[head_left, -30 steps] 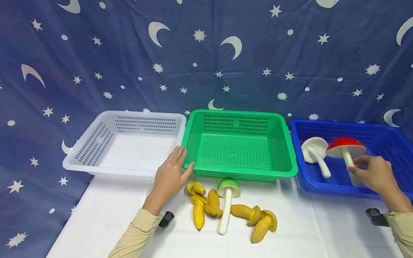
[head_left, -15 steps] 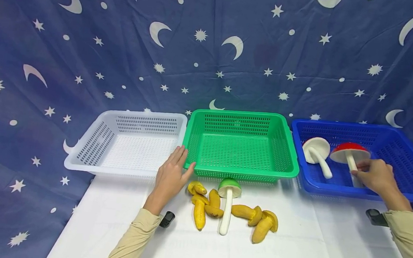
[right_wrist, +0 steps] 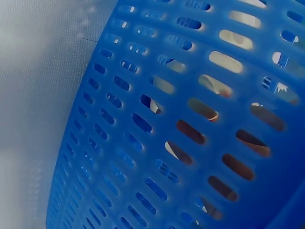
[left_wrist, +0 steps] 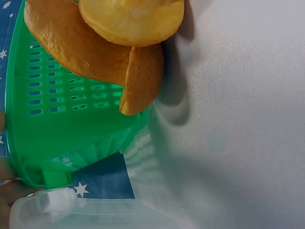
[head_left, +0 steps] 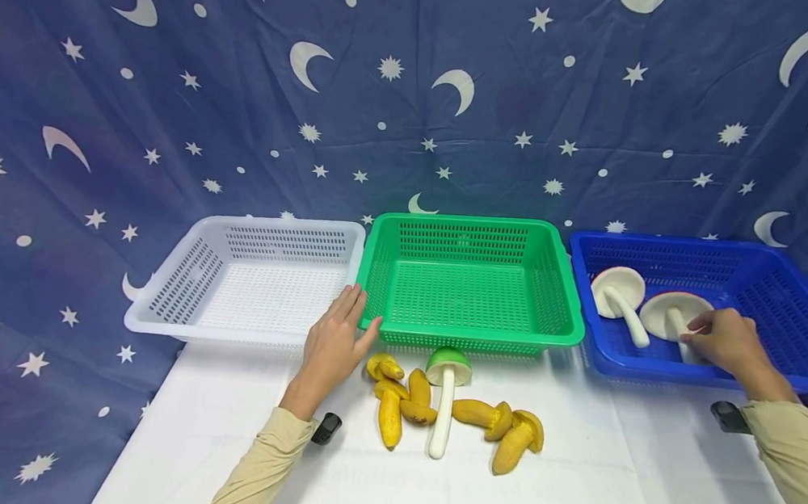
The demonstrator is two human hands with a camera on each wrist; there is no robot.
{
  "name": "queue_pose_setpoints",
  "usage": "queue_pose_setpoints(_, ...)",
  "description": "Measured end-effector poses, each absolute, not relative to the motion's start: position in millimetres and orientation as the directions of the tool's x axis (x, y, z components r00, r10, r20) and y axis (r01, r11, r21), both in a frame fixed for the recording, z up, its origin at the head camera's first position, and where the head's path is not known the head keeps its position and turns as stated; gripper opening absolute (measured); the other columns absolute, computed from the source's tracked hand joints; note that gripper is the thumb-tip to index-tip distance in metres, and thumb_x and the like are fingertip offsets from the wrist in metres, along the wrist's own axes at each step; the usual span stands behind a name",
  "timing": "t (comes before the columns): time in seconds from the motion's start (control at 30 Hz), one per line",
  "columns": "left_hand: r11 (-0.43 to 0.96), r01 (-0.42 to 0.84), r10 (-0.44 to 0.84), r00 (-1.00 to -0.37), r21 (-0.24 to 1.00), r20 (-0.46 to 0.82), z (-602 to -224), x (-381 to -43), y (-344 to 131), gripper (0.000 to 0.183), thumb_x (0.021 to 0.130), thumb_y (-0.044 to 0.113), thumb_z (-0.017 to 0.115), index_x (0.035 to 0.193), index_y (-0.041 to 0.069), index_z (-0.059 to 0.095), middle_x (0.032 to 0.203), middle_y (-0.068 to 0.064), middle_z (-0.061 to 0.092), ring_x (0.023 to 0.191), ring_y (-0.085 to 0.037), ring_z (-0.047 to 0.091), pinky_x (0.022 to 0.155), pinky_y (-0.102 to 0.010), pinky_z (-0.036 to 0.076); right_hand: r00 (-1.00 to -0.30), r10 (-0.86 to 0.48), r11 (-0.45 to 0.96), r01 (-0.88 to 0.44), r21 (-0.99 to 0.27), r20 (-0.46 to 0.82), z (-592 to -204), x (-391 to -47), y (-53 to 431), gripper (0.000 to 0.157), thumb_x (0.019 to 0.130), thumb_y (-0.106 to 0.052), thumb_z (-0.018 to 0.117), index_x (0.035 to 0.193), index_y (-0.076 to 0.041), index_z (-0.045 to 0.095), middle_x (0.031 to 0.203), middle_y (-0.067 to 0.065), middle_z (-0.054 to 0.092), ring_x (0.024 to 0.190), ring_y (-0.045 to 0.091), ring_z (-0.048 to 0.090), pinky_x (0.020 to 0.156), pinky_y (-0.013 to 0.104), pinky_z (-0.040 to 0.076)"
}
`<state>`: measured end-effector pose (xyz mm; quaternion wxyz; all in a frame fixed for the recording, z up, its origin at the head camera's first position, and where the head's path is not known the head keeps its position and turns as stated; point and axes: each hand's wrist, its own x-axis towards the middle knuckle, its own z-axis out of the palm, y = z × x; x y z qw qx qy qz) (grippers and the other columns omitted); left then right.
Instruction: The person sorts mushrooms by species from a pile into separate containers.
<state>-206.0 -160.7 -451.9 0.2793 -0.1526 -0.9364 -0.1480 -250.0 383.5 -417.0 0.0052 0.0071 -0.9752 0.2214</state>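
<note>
head view: right grip pinches a white-stemmed mushroom inside the blue basket, left grip straight-fingered.

Head view downward, sharing green basket with close left wrist view, blue basket with right

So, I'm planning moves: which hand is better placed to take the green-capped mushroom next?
Probably the left hand: it's free, by the green basket, nearer the green-capped mushroom. The right hand is pinching a mushroom in the blue basket.

Red-edged white mushroom, blue basket
</note>
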Motion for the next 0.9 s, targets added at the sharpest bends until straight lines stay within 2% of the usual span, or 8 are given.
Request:
queue_pose_setpoints(0.13, 0.911, 0.367, 0.202, -0.798, 0.191, 0.568, -452, -206, -161, 0.053, 0.087, 0.039, 0.048, 0.121, -0.001, 0.051, 0.128, -0.016, 0.045, 0.121, -0.028, 0.039, 0.094, -0.041, 0.037, -1.0, 0.003, 0.896, 0.007, -0.443, -0.009, -417, -250, 382, 0.03, 0.073, -0.016, 0.067, 0.083, 0.012, 0.06, 0.064, 0.008, 0.059, 0.066, 0.028, 0.05, 0.05, 0.027, 0.037)
queue_pose_setpoints(0.37, 0.909, 0.368, 0.202, -0.798, 0.194, 0.567, -452, -206, -161, 0.053, 0.087, 0.04, 0.048, 0.12, -0.002, 0.051, 0.128, -0.016, 0.045, 0.121, -0.028, 0.038, 0.094, -0.041, 0.037, -1.0, -0.007, 0.913, 0.002, -0.409, -0.021, -415, -246, 381, 0.021, 0.071, -0.017, 0.069, 0.071, 0.003, 0.063, 0.061, 0.005, 0.057, 0.064, 0.027, 0.048, 0.052, 0.032, 0.032)
queue_pose_setpoints(0.7, 0.909, 0.366, 0.204, -0.807, 0.199, 0.554, -452, -206, -161, 0.055, 0.088, 0.042, 0.044, 0.121, -0.001, 0.05, 0.129, -0.015, 0.044, 0.122, -0.027, 0.037, 0.095, -0.041, 0.036, -0.998, 0.056, 0.905, 0.049, -0.422, 0.005, -404, -243, 372, 0.021, 0.071, -0.01, 0.067, 0.082, 0.008, 0.062, 0.073, 0.019, 0.06, 0.071, 0.033, 0.05, 0.056, 0.042, 0.039)
queue_pose_setpoints(0.9, 0.909, 0.369, 0.205, -0.802, 0.194, 0.562, -452, -205, -161, 0.054, 0.088, 0.041, 0.044, 0.121, -0.002, 0.051, 0.129, -0.016, 0.044, 0.122, -0.027, 0.037, 0.096, -0.04, 0.035, -0.997, 0.032, 0.912, -0.002, -0.411, 0.075, -396, -239, 363, 0.018, 0.071, -0.007, 0.066, 0.082, 0.007, 0.062, 0.072, 0.019, 0.06, 0.069, 0.033, 0.051, 0.055, 0.042, 0.039)
